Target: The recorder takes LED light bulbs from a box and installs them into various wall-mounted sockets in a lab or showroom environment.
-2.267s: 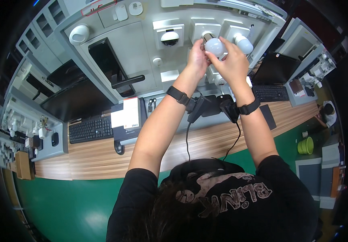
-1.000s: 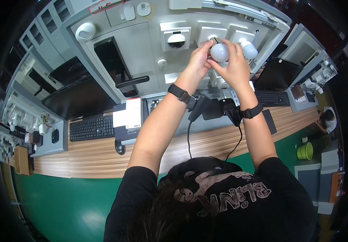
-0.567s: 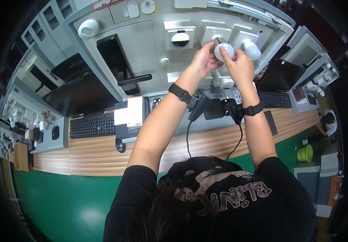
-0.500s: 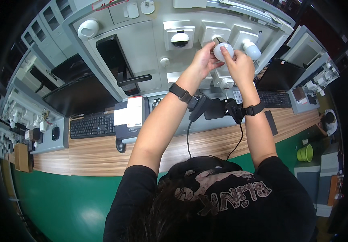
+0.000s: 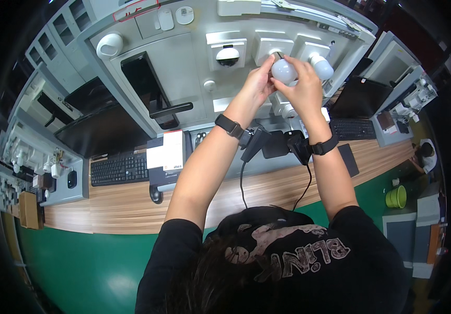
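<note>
- Light bulb (image 5: 284, 71), head view: at one o'clock, against a white wall mount (image 5: 268, 44).
- Left hand (image 5: 258, 83), at its eight o'clock, grips the bulb near the neck (image 5: 279, 55), probably steadying it.
- Right hand (image 5: 307, 88), at its four o'clock, closes round the bulb, probably keeping it centred.

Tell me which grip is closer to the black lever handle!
Left. The left grip is up and right of the black lever handle, at the left of the white bulb; the right grip is farther off, at the bulb's right.
</note>
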A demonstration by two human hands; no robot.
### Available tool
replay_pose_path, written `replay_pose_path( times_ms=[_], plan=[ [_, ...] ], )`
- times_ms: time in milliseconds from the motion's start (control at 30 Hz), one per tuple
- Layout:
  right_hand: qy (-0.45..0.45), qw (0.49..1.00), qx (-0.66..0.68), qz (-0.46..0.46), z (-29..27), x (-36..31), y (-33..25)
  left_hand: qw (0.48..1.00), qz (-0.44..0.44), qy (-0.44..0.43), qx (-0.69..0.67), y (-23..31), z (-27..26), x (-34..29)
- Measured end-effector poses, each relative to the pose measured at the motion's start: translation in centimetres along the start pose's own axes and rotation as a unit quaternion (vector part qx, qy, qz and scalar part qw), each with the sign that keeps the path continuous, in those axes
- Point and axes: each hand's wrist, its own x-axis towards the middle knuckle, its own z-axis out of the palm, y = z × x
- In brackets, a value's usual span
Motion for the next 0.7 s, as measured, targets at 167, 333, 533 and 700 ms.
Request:
replay_pose_path(
  times_ms=[167, 333, 533, 700],
  plan=[
    [0.038, 0.999, 0.027, 0.008, 0.3, 0.2, 0.5, 0.999, 0.026, 0.029, -0.001, -0.4, 0.5, -0.4],
    [0.013, 0.998, -0.006, 0.061, 0.4, 0.2, 0.4, 1.000, 0.016, 0.002, -0.022, -0.6, 0.1, -0.5],
    [0.006, 0.997, -0.008, 0.074, 0.4, -0.1, -0.1, 0.998, 0.014, -0.030, -0.046, -0.6, 0.2, -0.2],
    [-0.014, 1.000, -0.008, -0.013, 0.1, -0.1, -0.7, 0.992, 0.029, -0.055, -0.109, -0.8, -0.3, 0.2]
  ],
)
